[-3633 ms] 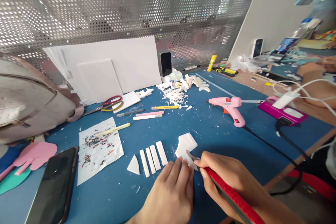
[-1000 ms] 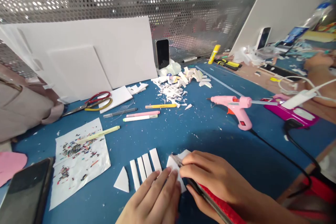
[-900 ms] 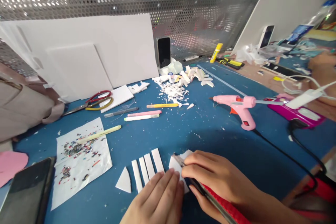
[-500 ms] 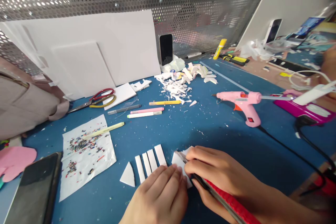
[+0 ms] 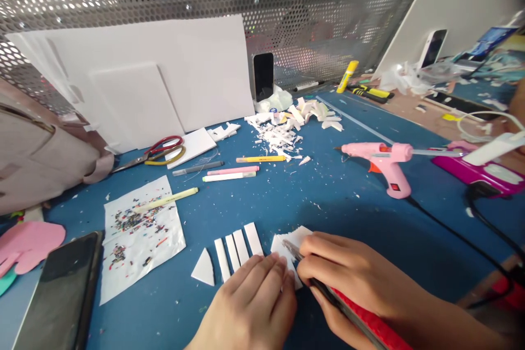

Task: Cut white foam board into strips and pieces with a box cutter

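Note:
My right hand [image 5: 356, 276] grips a red and black utility knife [image 5: 369, 317], its blade laid across a white foam board piece [image 5: 278, 244]. That piece has a jagged upper edge and is partly covered by both hands. Flat on the table, my left hand [image 5: 251, 302] presses with its fingertips at the piece's left side, fingers extended close together and holding nothing. Several narrow white foam strips [image 5: 241, 246] lie side by side just beyond the left fingers, their near ends hidden. Left of them rests a pointed foam offcut [image 5: 204, 269].
A pink glue gun [image 5: 381, 156] with a black cord lies at right. Foam scraps [image 5: 281, 134] are heaped before a standing phone [image 5: 263, 75]. Markers [image 5: 232, 170], scissors [image 5: 164, 149], a littered paper sheet [image 5: 143, 240] and a dark phone [image 5: 57, 290] spread across the left.
The knife and my right hand have shifted slightly right over the foam piece, showing more blade. My left hand stays pressed down. The whole view has moved a little.

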`<action>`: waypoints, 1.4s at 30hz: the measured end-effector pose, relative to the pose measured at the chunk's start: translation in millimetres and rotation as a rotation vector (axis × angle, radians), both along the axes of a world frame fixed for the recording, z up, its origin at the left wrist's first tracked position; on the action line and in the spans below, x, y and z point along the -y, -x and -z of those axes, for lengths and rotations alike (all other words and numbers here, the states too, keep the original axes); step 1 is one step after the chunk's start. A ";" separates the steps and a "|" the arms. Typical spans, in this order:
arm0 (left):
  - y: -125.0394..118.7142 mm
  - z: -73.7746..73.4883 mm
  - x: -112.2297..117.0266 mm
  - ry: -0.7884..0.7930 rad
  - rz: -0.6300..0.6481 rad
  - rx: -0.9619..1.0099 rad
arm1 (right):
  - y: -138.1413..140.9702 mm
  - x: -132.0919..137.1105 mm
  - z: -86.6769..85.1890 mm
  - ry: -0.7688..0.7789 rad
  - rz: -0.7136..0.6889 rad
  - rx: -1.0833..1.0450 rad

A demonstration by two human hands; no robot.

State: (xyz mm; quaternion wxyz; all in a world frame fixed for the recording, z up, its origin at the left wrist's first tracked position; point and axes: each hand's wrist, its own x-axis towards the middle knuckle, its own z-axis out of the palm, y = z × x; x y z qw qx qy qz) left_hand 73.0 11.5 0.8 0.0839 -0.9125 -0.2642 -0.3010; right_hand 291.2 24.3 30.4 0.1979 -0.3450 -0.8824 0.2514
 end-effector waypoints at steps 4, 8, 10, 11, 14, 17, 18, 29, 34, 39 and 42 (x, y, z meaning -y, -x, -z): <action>0.4 -1.1 -1.1 0.005 0.004 -0.017 | -0.8 4.9 -2.8 0.039 0.003 0.007; 0.1 -2.3 -2.2 0.004 0.005 -0.012 | -1.5 8.6 -3.0 0.055 0.015 0.028; 0.0 -2.7 -2.1 0.009 0.009 -0.016 | -1.7 10.7 -2.1 0.057 0.017 0.029; 0.1 -2.8 -1.9 0.013 0.012 -0.020 | -1.6 11.7 -1.6 0.056 0.019 0.028; 1.2 -2.7 -0.9 0.030 0.018 -0.024 | -0.8 13.5 -1.3 0.047 0.035 0.031; 2.3 -1.8 0.5 0.032 0.021 -0.024 | -1.8 12.8 -5.8 0.046 0.029 0.031; 2.3 -1.6 0.9 0.028 0.021 -0.025 | -3.3 12.3 -8.7 0.038 0.026 0.016; 4.6 -5.1 0.7 -0.021 0.053 -0.091 | -41.0 -5.6 7.5 -0.093 0.273 -0.072; 7.7 -5.6 0.9 -0.009 0.060 -0.124 | -39.2 -8.7 21.3 -0.014 0.255 -0.060; 9.0 -2.7 0.8 -0.001 0.063 -0.162 | -37.7 -3.5 5.6 -0.109 0.232 -0.150; 9.3 -0.8 0.1 -0.003 0.055 -0.206 | -34.8 0.7 -4.3 -0.044 0.123 -0.227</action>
